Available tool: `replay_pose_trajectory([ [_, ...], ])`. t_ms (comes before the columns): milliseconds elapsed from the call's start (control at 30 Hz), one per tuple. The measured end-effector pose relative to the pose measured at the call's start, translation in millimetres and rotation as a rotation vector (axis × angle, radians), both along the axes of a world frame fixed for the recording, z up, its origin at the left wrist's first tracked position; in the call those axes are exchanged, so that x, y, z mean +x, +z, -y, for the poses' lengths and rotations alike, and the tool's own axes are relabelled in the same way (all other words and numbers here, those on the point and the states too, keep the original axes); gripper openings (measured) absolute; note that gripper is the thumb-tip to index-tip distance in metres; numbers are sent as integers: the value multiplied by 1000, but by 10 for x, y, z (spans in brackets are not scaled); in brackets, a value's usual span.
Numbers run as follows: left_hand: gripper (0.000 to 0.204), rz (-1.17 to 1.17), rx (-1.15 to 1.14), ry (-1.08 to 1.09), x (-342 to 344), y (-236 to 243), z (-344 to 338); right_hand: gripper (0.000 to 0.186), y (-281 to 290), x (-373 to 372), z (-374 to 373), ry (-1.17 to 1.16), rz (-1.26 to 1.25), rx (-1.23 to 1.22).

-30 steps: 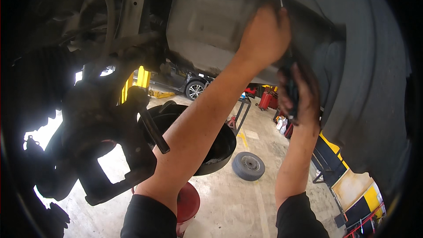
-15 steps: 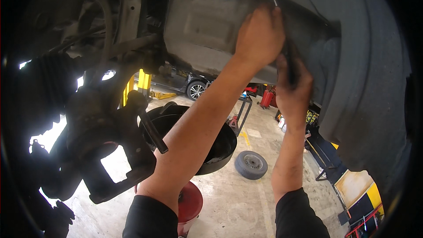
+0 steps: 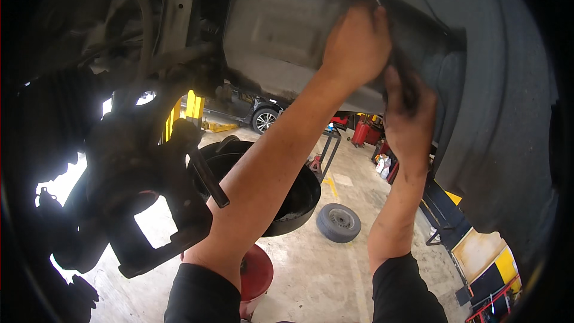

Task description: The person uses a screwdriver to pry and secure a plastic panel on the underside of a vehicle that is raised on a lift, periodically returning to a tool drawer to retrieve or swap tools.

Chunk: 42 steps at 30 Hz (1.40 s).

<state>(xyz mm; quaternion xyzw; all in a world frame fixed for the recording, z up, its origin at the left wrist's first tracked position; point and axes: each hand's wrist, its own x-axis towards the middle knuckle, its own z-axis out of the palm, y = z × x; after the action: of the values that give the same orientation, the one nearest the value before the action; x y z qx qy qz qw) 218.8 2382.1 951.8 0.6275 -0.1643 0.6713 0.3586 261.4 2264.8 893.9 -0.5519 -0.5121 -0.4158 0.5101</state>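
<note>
My left hand (image 3: 357, 39) is raised against a grey panel (image 3: 269, 42) of the car's underside, fingers closed around the upper part of a slim tool, whose thin metal tip shows above them. Below and right of it, my right hand (image 3: 409, 107) is closed on the dark lower part of the tool (image 3: 400, 69), blurred and partly hidden by my fingers. A dark brake caliper assembly (image 3: 149, 173) hangs at the left, with a rod beside my left forearm. A dark curved liner (image 3: 496, 84) is on the right.
A black drain pan (image 3: 293, 215) stands behind my left forearm over a red container (image 3: 257, 272). A loose wheel (image 3: 339, 222) lies on the floor (image 3: 323, 275). Farther back are a parked car (image 3: 263, 121), a yellow lift post (image 3: 194, 104), red equipment (image 3: 360, 133) and a yellow-black bench (image 3: 478, 251).
My right hand has moved upward since a second ago, then slightly to the right. My left hand has shifted a little at the same panel, still closed on the tool.
</note>
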Motion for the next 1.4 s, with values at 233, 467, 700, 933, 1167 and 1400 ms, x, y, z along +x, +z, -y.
replay_pose_trajectory([
  [233, 37, 0, 15, -42, 4, -43, 44, 34, -66, 113, -24, -124, 171, 103],
  [467, 37, 113, 5, 118, 90, -81, 49, 38, -76, -70, 67, 495, -406, -146],
  [700, 14, 80, 15, 386, 47, -1174, 178, 40, -1097, 301, 93, 874, -912, -402],
  [933, 38, -294, -304, 466, -1015, -3133, 782, 44, -2725, -637, 595, 766, -1016, -731],
  [1167, 39, 482, -1505, 402, -2247, -5597, 1474, 43, -4370, -1361, 955, 1084, -590, -1805],
  [1400, 23, 1425, -1688, 57, -4582, -6210, 3435, 64, -4609, -3726, 1726, 1720, 324, -2059],
])
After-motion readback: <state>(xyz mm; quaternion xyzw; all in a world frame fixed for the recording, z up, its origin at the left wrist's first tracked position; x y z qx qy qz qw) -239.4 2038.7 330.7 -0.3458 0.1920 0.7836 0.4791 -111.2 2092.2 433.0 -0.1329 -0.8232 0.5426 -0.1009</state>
